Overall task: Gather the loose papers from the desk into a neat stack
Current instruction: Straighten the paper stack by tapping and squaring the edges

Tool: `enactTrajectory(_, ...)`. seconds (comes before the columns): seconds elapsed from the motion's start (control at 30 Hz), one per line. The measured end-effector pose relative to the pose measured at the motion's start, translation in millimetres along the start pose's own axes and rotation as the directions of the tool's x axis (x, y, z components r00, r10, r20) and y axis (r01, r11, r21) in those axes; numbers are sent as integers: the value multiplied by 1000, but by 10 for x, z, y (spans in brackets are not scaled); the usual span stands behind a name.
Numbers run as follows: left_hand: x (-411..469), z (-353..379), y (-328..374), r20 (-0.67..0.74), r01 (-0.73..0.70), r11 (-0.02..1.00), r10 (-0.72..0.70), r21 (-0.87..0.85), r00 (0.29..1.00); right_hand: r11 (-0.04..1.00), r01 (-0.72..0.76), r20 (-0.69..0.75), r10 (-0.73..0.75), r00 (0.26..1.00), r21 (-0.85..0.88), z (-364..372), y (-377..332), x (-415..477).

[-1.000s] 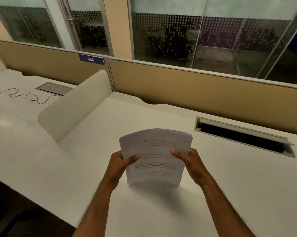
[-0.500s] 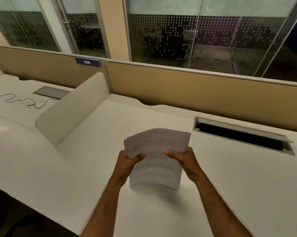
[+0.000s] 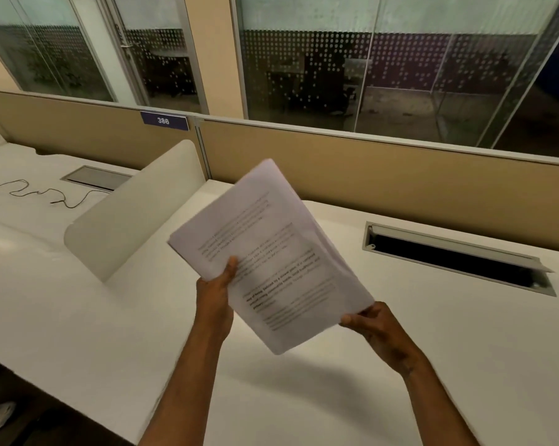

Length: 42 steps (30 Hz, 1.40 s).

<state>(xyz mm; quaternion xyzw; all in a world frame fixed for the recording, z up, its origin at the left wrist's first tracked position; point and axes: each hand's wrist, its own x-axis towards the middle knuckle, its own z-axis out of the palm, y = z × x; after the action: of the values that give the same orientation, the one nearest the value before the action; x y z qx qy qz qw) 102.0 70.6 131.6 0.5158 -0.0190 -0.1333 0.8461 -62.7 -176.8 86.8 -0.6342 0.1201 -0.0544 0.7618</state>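
A stack of white printed papers [image 3: 271, 252] hangs in the air above the white desk [image 3: 449, 333], turned diagonally with one corner pointing down. My left hand [image 3: 215, 294] grips its left edge, thumb on the printed face. My right hand [image 3: 373, 326] pinches the lower right corner. The sheets lie together, with their right edges slightly fanned. No loose sheets show on the desk.
A rounded white divider panel [image 3: 133, 207] stands to the left of the papers. An open cable slot [image 3: 455, 259] is set into the desk at the right. A tan partition [image 3: 400, 181] runs along the back. A black cable [image 3: 46, 194] lies on the neighbouring desk.
The stack has been lifted off the desk, where it stood on its bottom edge, and rotated to a diagonal. My right hand has slid down to the lower corner.
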Motion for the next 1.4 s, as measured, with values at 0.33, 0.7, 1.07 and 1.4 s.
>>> enactTrajectory(0.33,-171,-217,-222,124,78,990,-63,-118,990,970,207,-360,-149,921,129,217,-214,84)
enactTrajectory(0.7,276,-434,44,322,-75,838,-123,540,939,976,95,-159,-127,979,-194,-134,-303,120)
enactTrajectory(1.07,-209,-598,-782,59,160,881,-207,445,977,988,-119,-245,91,965,-99,-161,402,29)
enactTrajectory(1.4,-255,-689,-936,52,149,875,-194,461,980,986,-135,-217,111,970,-98,-174,568,-25)
